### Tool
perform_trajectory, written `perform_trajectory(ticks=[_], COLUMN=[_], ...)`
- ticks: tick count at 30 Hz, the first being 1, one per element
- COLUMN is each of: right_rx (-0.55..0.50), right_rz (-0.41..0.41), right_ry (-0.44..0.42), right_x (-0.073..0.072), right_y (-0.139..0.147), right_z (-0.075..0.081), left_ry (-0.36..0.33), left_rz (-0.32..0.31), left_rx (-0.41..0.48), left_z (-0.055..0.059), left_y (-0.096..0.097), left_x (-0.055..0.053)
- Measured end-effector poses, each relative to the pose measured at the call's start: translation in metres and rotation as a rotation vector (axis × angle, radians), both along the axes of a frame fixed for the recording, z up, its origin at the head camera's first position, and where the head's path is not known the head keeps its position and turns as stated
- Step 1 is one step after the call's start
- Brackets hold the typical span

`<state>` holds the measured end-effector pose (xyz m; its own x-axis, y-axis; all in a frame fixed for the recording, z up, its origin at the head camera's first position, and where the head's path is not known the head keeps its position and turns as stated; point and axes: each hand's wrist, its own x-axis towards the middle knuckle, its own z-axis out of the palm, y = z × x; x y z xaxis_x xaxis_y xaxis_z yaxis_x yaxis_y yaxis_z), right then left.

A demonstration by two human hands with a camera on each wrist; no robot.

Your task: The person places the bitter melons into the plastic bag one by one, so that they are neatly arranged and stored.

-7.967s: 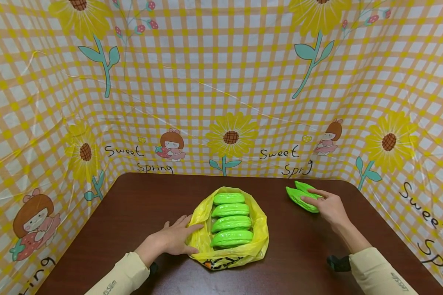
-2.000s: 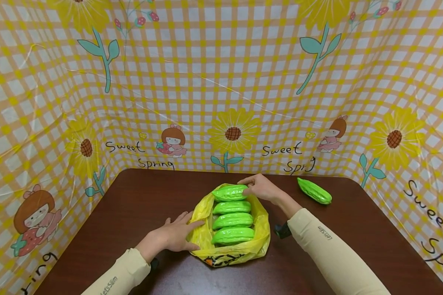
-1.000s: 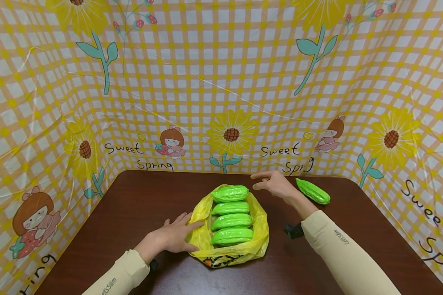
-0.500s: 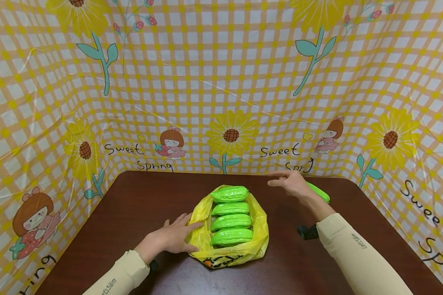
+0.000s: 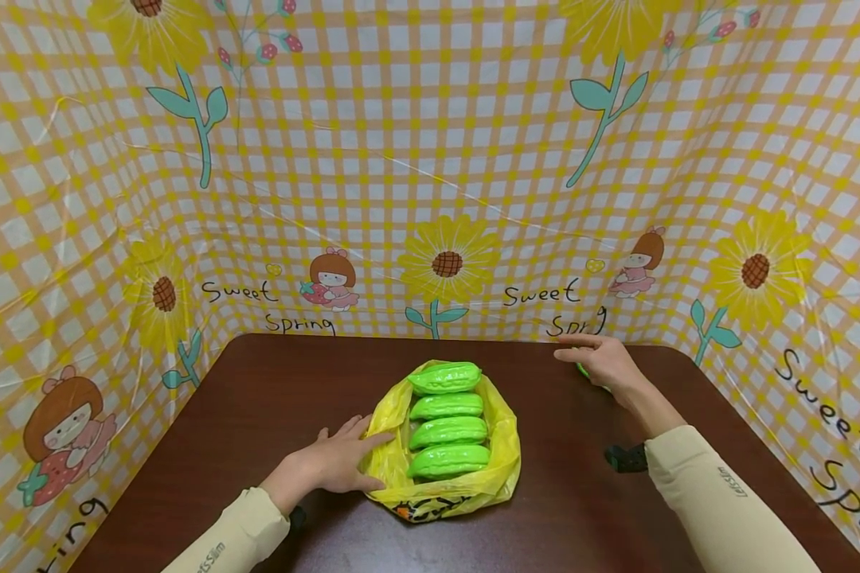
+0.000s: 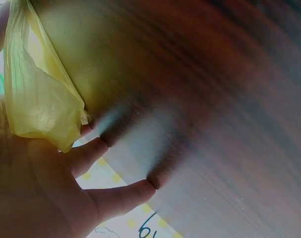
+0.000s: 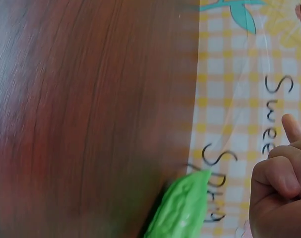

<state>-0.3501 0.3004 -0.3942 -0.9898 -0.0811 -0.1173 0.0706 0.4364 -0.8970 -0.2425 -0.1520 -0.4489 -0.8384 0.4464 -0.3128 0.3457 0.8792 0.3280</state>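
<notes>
A yellow plastic bag point(image 5: 503, 446) lies with its mouth spread wide, several bright green, ridged bitter melons point(image 5: 450, 431) stacked in a row inside it. The rearmost bitter melon point(image 5: 444, 377) sits at the far rim. My left hand point(image 5: 340, 460) rests at the bag's left side with fingers spread. In the left wrist view its fingertips press on the tabletop and the bag film point(image 6: 43, 99) lies over the palm. My right hand point(image 5: 605, 362) is in the air, holding nothing, index finger and thumb extended. It partly hides one loose bitter melon point(image 7: 182, 208) beneath it.
The dark brown wooden table point(image 5: 258, 398) has a rounded back edge. A checked, sunflower-printed cloth point(image 5: 373, 159) stands around its back and sides. Dark wrist devices point(image 5: 625, 458) sit under the sleeves.
Over eight seconds, one of two loose bitter melons went from the right to the bag's far end. My right hand let it go and moved right, over the other; the left stays put.
</notes>
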Motion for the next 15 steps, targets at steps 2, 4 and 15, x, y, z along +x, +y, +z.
perform_trajectory(ticks=[2, 4, 15], right_rx=[-0.018, -0.036, -0.015], right_rz=[-0.016, -0.025, -0.086], right_ry=[-0.006, -0.010, -0.034], right_x=[0.000, 0.000, 0.000], right_y=[0.008, 0.017, 0.047], right_z=[-0.002, -0.004, -0.011], left_ry=[-0.002, -0.001, 0.006], left_rz=[-0.002, -0.004, -0.006], left_rx=[0.002, 0.002, -0.007], left_z=[0.000, 0.000, 0.000], left_y=[0.000, 0.000, 0.000], left_x=[0.000, 0.000, 0.000])
